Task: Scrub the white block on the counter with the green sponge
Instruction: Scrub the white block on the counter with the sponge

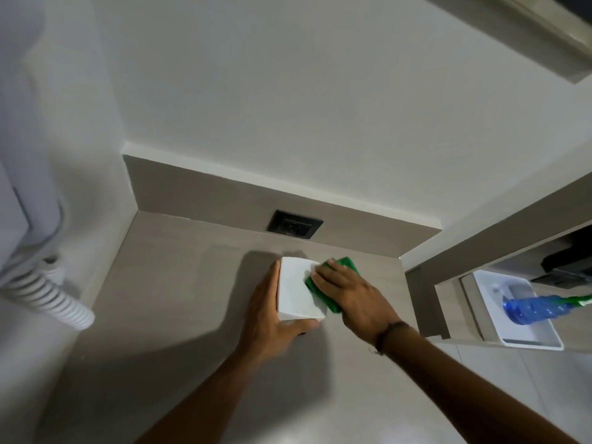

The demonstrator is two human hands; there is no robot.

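A white block point(296, 288) stands on the grey-brown counter point(179, 290), near the back wall. My left hand point(270, 310) wraps its left side and near corner, holding it steady. My right hand point(350, 294) presses a green sponge point(323, 294) flat against the block's right side; the fingers cover most of the sponge, and only its far end and lower edge show.
A black power socket point(294, 225) sits in the low backsplash just behind the block. At the left hangs a white wall unit with a ribbed hose point(48, 293). To the right, a white tray point(519, 309) holds a blue plastic bottle point(531, 307) below a shelf.
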